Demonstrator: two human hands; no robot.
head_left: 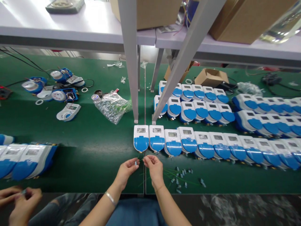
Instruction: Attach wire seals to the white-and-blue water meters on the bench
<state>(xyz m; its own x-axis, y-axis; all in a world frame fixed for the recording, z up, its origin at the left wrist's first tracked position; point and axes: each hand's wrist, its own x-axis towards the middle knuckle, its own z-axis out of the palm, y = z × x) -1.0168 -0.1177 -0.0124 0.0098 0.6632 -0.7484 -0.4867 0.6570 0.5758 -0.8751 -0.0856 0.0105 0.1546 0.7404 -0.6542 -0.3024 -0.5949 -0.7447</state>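
My left hand [128, 171] is closed in a pinch on a small blue-grey wire seal [135, 163] at the front of the green table. Close beside it, my right hand [154, 169] pinches the thin green wire that runs between my fingertips. Just beyond both hands stands a white water meter with a blue lid [141, 138], first in a row, and another water meter [156, 138] adjoins it. Loose wire seals [183, 174] with green wires lie scattered to the right of my right hand.
More meters [199, 110] stand in rows at right. Metal shelf posts [131, 62] rise from the table. A plastic bag [114, 106] and opened meters [64, 94] lie at left. Another person's hands [23, 201] hold something small at lower left, near a meter group [25, 160].
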